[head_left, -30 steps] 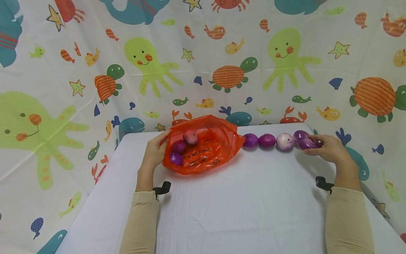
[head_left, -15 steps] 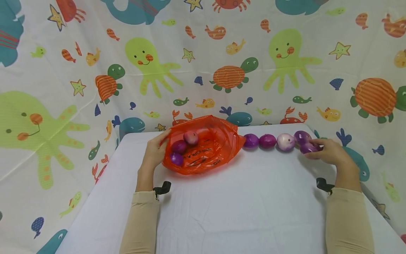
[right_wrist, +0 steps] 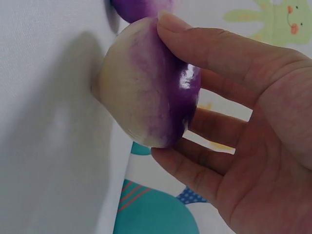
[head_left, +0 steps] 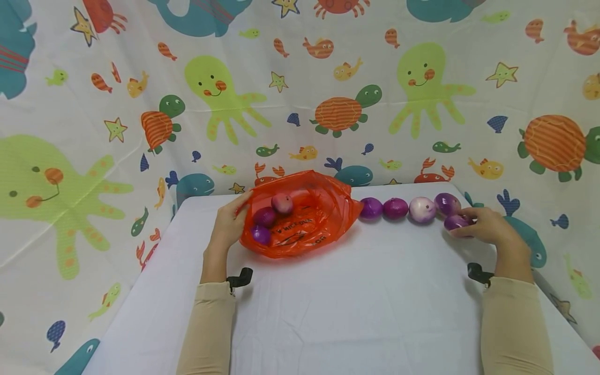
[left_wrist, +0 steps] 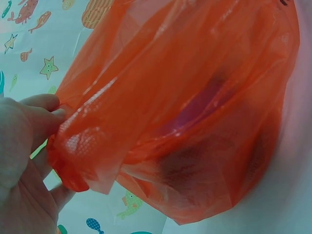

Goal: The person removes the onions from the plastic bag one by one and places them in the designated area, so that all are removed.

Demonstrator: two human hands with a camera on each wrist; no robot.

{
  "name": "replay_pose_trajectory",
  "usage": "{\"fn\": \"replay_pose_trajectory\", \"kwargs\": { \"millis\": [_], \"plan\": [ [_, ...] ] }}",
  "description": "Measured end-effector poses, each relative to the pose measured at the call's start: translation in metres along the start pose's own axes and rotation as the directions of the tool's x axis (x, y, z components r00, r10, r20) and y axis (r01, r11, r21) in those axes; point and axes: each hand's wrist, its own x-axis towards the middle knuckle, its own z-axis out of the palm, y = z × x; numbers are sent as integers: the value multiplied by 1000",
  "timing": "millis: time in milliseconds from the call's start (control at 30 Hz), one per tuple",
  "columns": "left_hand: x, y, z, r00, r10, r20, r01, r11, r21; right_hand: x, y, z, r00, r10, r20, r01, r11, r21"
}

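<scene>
At the right end of a row of turnips, my right hand (head_left: 489, 227) holds a purple-and-white turnip (right_wrist: 151, 87) between thumb and fingertips. Its white pointed end is turned to the white table, right at the cloth. It overlaps the neighbouring purple turnip (head_left: 446, 203) in the head view. My left hand (head_left: 228, 224) pinches the left edge of an orange-red plastic bag (head_left: 290, 249), keeping its mouth spread. Inside the bag lie a pinkish turnip (head_left: 282, 203) and two purple ones (head_left: 264, 216). In the left wrist view, the bag's thin wall (left_wrist: 161, 97) covers most of what it holds.
Between the bag and my right hand, a whitish turnip (head_left: 422, 210) and two purple turnips (head_left: 395, 208) stand in line along the table's back edge. A sea-animal curtain (head_left: 290, 78) hangs behind and beside the white table (head_left: 356, 312).
The turnip in my right hand has moved down a little and towards the near side of the row's end turnip. My left hand and the bag have stayed put.
</scene>
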Motion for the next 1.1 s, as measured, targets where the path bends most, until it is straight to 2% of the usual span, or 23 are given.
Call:
{"fn": "replay_pose_trajectory", "kwargs": {
  "millis": [567, 1100],
  "plan": [
    [0, 3, 0, 1000, -21, 8, 21, 1000, -2, 1, 6, -1, 999, 29, 41, -29, 1000, -4],
    [0, 1, 1, 1000, -27, 5, 27, 1000, -2, 1, 5, -2, 999, 1, 42, 1, 1000, -26]
  ]
}}
